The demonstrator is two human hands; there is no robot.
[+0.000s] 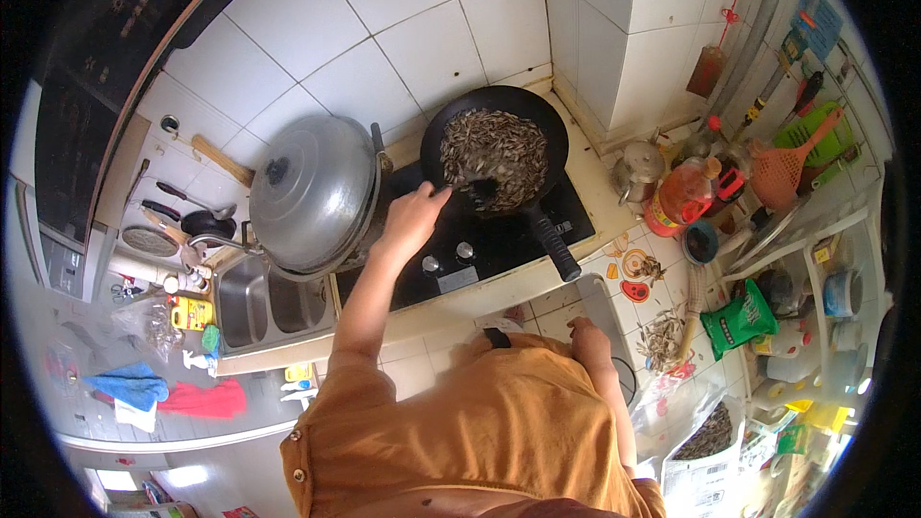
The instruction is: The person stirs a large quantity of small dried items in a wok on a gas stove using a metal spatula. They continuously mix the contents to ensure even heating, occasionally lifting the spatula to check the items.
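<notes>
My left hand (414,221) grips the handle of a black spatula (483,193), its head resting among the seeds. Striped sunflower seeds (504,147) in their shells fill the black wok (555,122), which sits on the black glass gas stove (403,270). The wok's ribbed handle (554,244) points toward my right side. Lower down, my right hand (591,342) hangs by the counter edge, away from the wok; its fingers look loosely bent and I see nothing in them.
Left of the wok stands a big lidded metal pot (316,191), beside the double sink (270,302). At right are an oil bottle (680,194), a metal kettle (639,165), loose seeds (663,338), a green snack bag (741,318) and an open bag of seeds (709,435).
</notes>
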